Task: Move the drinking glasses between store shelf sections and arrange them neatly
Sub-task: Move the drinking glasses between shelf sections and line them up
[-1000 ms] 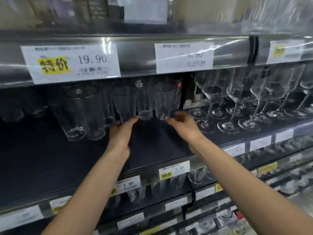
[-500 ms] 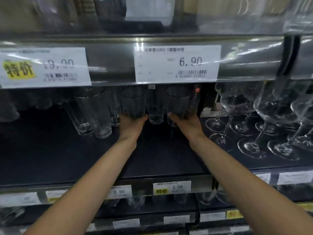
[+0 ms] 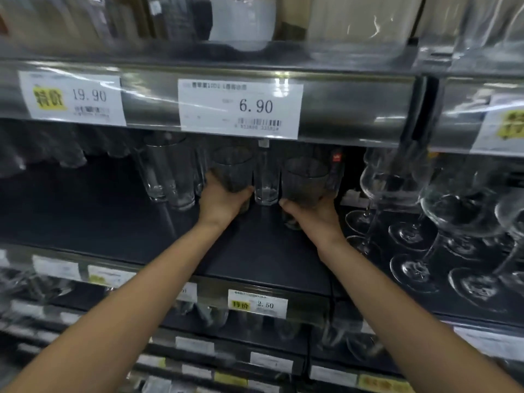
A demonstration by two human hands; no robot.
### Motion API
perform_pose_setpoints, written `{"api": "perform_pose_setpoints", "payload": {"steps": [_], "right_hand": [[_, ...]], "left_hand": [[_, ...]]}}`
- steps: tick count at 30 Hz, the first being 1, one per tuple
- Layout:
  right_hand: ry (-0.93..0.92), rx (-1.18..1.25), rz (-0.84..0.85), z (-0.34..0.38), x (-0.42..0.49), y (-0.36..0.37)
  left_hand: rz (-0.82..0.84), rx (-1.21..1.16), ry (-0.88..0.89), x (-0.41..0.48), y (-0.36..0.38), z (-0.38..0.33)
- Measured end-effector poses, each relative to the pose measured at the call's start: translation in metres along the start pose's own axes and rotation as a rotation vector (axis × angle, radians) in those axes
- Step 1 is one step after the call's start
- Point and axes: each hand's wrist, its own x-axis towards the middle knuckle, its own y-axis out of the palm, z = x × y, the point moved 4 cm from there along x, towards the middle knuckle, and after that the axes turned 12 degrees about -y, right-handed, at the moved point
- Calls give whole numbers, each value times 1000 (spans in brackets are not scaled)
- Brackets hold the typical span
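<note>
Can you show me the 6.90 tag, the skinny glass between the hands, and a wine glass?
6.90 tag [image 3: 241, 109]: head view, its white middle.
Skinny glass [image 3: 266, 180]: head view, its clear side.
Wine glass [image 3: 388, 188]: head view, its bowl.

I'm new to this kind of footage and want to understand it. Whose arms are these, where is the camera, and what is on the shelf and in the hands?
There is no machine: these are a person's two bare arms, filmed by one wide-angle camera worn on their head, looking forward and down. They face a dark store shelf. The left hand grips a smoky grey glass tumbler; the right hand grips a second smoky grey tumbler. A narrow clear glass stands between them, with tall clear glasses to the left and clear stemmed wine glasses to the right. A white price label reading 6.90 hangs above.
</note>
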Motion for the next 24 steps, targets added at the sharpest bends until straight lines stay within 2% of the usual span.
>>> {"api": "perform_pose_setpoints", "payload": {"steps": [8, 13, 16, 20, 24], "right_hand": [[120, 331, 219, 32, -41, -8], [129, 504, 376, 58, -72, 2], [191, 650, 497, 79, -99, 25], [263, 779, 582, 94, -136, 73], [274, 747, 729, 101, -174, 136]], "left_hand": [[30, -250, -77, -56, -29, 11], [115, -464, -7, -123, -75, -9], [125, -609, -141, -161, -105, 3], [-17, -740, -210, -197, -155, 28], [-220, -756, -225, -227, -210, 53]]}}
